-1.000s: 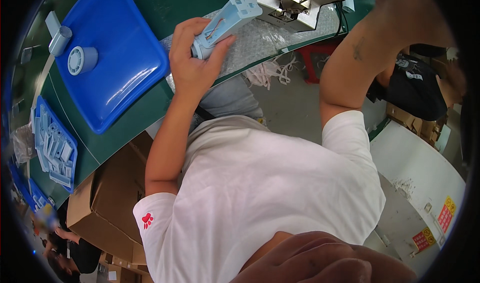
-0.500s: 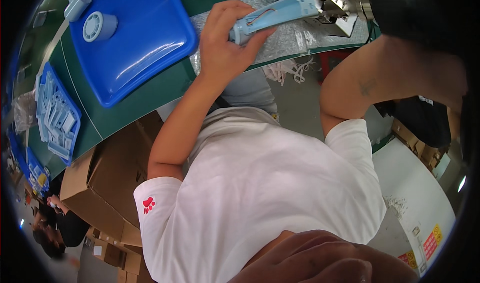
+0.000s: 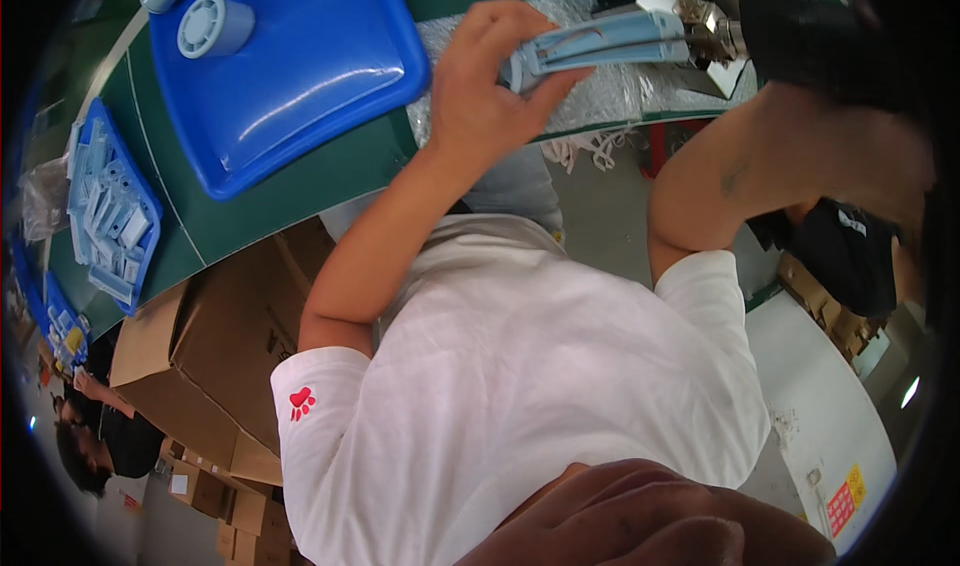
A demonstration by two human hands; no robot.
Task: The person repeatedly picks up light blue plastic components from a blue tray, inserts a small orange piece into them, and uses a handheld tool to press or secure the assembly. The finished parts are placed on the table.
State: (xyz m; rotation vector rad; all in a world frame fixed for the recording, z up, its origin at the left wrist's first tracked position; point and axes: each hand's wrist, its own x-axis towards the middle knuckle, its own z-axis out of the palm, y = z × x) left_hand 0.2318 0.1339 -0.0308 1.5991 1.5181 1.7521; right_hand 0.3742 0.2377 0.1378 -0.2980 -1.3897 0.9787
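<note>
My left hand [image 3: 492,91] is closed round one end of a long light-blue plastic housing [image 3: 610,44], held above the table. A thin wire lies inside the open side of the housing. Its far end meets a metal tip beside a black object [image 3: 825,51]. Behind that end stands a boxy device with a metal front [image 3: 718,28]. From the right comes my bent right arm [image 3: 740,166]; its hand is lost in the dark area around the black object, so its fingers cannot be made out.
A blue tray [image 3: 330,116] on the green table [image 3: 190,206] holds a round light-blue part [image 3: 215,26]. Farther left, a smaller blue tray [image 3: 152,236] carries several light-blue pieces. Bubble wrap [image 3: 590,101] lies under my left hand. Cardboard boxes [image 3: 225,346] stand below the table; another person [image 3: 110,431] is at lower left.
My left hand and the housing have shifted right and slightly down, and the housing has turned so its slotted long side shows more. The view has moved a little too.
</note>
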